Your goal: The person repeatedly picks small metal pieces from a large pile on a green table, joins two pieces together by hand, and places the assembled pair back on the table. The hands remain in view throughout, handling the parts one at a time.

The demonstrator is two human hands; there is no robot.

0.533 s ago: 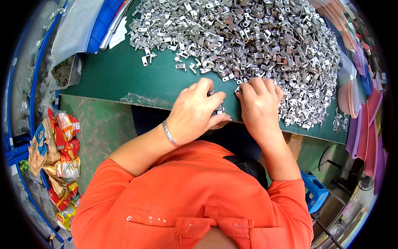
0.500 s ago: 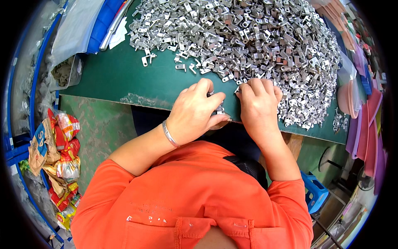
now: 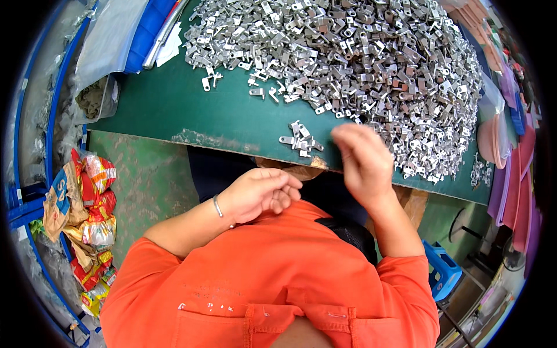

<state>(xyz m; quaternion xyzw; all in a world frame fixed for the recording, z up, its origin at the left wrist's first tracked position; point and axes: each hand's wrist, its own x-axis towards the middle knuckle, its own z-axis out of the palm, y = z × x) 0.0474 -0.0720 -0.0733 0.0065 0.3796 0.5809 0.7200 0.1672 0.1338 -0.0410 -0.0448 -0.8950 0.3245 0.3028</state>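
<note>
My left hand [image 3: 262, 194] is off the table, just in front of its near edge. The fingers are loosely curled with the palm turned up, and nothing shows in them. My right hand [image 3: 366, 165] hovers at the near rim of the large pile of small metal brackets [image 3: 348, 52]. Motion blurs it slightly; its thumb stands apart from the bent fingers, and no part is visible between them. Between the hands, near the table edge, lies a small loose group of metal brackets [image 3: 300, 139].
The green table [image 3: 191, 113] has a worn front edge. A clear plastic tub [image 3: 98, 101] and a blue bin [image 3: 149, 29] are at the left. Crumpled colourful bags [image 3: 93, 220] stand on the floor by blue shelving. A blue stool [image 3: 442, 269] is at the right.
My left hand has let go of several brackets, leaving them on the table, and drawn back toward my body. My right hand has lifted and shifted slightly nearer to me.
</note>
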